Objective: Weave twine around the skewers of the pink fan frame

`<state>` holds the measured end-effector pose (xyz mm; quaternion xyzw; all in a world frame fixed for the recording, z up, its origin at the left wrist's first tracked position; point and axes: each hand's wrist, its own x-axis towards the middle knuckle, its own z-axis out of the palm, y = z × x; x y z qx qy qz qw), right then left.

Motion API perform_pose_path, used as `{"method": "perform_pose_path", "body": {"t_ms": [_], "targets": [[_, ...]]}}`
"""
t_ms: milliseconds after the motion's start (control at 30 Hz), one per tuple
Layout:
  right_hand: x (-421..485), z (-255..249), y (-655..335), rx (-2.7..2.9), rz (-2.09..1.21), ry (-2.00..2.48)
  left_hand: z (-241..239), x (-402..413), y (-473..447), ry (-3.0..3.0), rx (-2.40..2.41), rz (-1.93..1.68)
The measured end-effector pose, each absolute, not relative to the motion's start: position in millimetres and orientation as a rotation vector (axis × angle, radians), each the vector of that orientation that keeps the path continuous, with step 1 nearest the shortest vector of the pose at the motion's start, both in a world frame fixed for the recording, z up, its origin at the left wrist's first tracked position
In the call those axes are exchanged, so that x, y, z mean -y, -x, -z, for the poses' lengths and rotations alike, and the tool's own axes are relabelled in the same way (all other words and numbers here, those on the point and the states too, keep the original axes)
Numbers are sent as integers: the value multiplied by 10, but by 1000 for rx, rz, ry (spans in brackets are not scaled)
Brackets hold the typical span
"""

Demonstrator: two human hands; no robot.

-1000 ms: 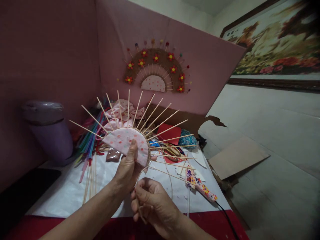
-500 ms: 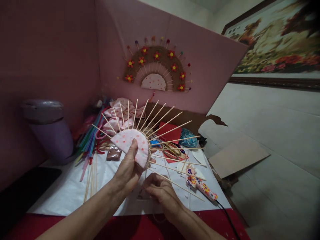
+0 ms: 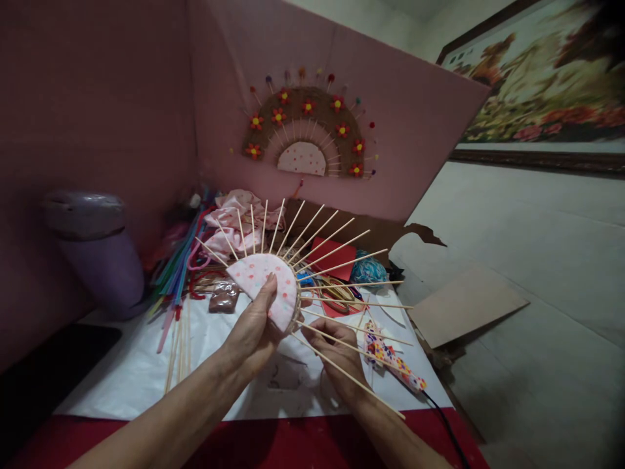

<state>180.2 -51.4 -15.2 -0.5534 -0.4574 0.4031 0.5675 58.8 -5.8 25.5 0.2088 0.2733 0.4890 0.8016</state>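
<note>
My left hand (image 3: 256, 329) grips a half-disc (image 3: 261, 277) covered in pink spotted fabric, its thumb pressed on the front face. Several thin wooden sticks (image 3: 343, 264) fan out from the curved edge, which has a rough brown trim. Just right of the half-disc's lower end, my right hand (image 3: 342, 352) is behind the lowest sticks with its fingers pinched together. What they hold, if anything, is too small to make out.
A glue gun (image 3: 390, 361) with a flower pattern and black cord lies at right. Behind are scissors (image 3: 336, 298), teal yarn (image 3: 370, 268), crumpled pink fabric (image 3: 239, 212) and pipe cleaners (image 3: 178, 273). A purple tumbler (image 3: 105, 267) stands left. A decorated fan (image 3: 295, 107) hangs on the pink board.
The half-disc has shifted slightly right and turned a little clockwise in my left hand. My right hand has moved up and to the right, in among the lower sticks.
</note>
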Motion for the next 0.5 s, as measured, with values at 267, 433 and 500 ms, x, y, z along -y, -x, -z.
{"method": "perform_pose_path", "body": {"t_ms": [267,433,500], "targets": [[483,198,-1929,1028,-651,1311,-193,37,-571,-482,-690,-911],[492,265,-1979,1085,-482,1302,-151,25,-574,-587,-667,-821],[503,276,-1993,1116,-469,1305,-143,25,-572,-621,-628,-763]]}}
